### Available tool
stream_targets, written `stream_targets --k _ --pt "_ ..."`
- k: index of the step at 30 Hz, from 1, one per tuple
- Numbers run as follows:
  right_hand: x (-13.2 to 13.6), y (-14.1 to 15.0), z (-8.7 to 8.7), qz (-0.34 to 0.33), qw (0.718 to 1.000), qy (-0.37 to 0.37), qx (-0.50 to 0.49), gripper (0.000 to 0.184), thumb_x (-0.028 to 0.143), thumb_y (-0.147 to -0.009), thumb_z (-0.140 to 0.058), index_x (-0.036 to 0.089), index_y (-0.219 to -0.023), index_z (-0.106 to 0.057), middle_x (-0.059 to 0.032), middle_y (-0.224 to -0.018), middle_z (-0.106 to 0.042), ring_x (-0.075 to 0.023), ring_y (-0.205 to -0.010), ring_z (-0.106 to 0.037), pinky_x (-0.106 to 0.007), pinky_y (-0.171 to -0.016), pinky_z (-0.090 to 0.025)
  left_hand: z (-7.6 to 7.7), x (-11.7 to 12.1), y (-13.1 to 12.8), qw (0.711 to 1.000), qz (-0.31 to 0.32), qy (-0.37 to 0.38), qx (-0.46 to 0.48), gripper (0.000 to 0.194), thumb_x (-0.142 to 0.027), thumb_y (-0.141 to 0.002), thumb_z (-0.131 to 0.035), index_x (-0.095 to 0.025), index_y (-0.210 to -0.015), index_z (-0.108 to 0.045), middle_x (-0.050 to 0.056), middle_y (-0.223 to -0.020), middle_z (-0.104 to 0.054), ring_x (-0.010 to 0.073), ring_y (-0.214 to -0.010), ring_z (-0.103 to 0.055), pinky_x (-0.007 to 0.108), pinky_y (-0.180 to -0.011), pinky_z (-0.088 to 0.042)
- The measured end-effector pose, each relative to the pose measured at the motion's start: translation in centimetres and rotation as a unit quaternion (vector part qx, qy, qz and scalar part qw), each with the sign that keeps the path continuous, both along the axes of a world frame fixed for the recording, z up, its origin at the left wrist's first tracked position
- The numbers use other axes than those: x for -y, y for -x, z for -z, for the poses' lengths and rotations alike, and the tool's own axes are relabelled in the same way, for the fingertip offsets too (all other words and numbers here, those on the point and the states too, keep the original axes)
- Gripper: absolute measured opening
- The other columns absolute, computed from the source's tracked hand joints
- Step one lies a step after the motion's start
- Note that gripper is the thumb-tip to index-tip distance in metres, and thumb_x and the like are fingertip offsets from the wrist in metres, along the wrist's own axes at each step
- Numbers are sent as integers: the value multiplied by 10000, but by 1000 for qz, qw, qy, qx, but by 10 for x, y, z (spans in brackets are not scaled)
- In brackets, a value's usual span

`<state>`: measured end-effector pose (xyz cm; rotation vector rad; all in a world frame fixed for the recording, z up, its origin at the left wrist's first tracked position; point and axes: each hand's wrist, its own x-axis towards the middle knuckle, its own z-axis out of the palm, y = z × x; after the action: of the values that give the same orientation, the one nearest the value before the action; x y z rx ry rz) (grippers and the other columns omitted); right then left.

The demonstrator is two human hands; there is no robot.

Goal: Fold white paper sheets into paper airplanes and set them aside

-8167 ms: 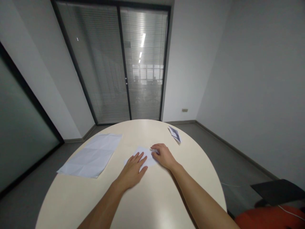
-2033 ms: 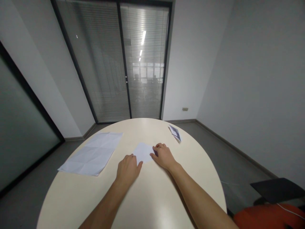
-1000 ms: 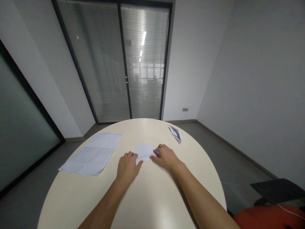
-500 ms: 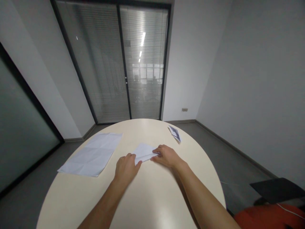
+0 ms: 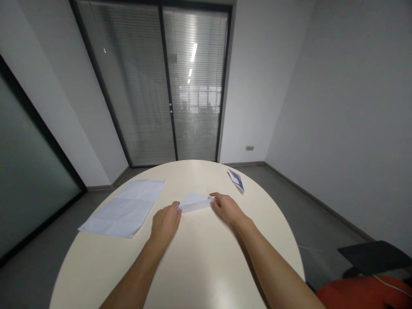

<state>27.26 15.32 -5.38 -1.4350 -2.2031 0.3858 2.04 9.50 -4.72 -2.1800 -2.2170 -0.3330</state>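
A white folded paper [image 5: 194,203] lies in front of me, with a pointed part at the back and a straight folded band along its near side. My left hand [image 5: 166,219] grips its left end, thumb on the near side and fingers at the back. At the opposite end, my right hand [image 5: 226,207] pinches the paper between thumb and forefinger. The ends of the paper are partly hidden by my fingers.
A larger creased white sheet [image 5: 128,206] lies on the left of the round cream table [image 5: 193,266]. Toward the back right is a small folded printed paper [image 5: 237,179]. Beyond the table's right edge are a black flat object [image 5: 376,255] and something red [image 5: 357,292].
Both hands have spread apart to the ends of the paper, the left moving left and the right slightly right. More of the folded band shows between them.
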Motion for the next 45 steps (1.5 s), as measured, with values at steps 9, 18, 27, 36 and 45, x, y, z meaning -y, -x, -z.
stream_targets --k 9,18,27,36,45 --pt "-7 2 10 33 999 0 -21 412 234 -953 -524 139 -1348 -585 -103 -977 -738 -219 -880 -675 -299 -821 -462 -1 -1 4 1000 -12 -13 -9 378 -289 -986 -514 -226 -1354 -576 93 -1060 -776 255 -954 -735 327 -795 -514" --pt "-8 2 12 36 999 -11 -19 418 204 -915 -582 141 -1328 -604 -125 -1130 -713 -232 -1041 -653 -326 -951 -458 7 -2 5 998 18 -54 16 423 -163 -948 -542 -202 -1367 -578 100 -1294 -687 230 -1106 -677 334 -957 -504" --pt "-4 5 10 26 998 -50 17 328 161 -925 -564 198 -1222 -699 -132 -1331 -582 -245 -1202 -571 -361 -1061 -427 19 -10 9 988 127 -86 1 442 -55 -909 -482 -275 -1194 -738 27 -1500 -546 275 -1404 -442 459 -1185 -354" --pt "13 28 1 -176 980 -82 53 345 239 -995 -480 195 -1265 -690 -119 -1335 -656 -271 -1302 -533 -447 -1141 -374 13 -5 -6 982 185 -12 45 478 -42 -902 -436 -161 -1305 -662 80 -1410 -621 188 -1330 -526 322 -1169 -378" --pt "14 26 12 -160 985 11 72 553 380 -1028 -423 144 -1529 -428 -159 -1597 -382 -340 -1504 -302 -546 -1209 -271 10 -1 -12 983 177 -19 43 398 -196 -1002 -397 -183 -1286 -675 74 -1398 -632 207 -1311 -534 346 -1141 -402"
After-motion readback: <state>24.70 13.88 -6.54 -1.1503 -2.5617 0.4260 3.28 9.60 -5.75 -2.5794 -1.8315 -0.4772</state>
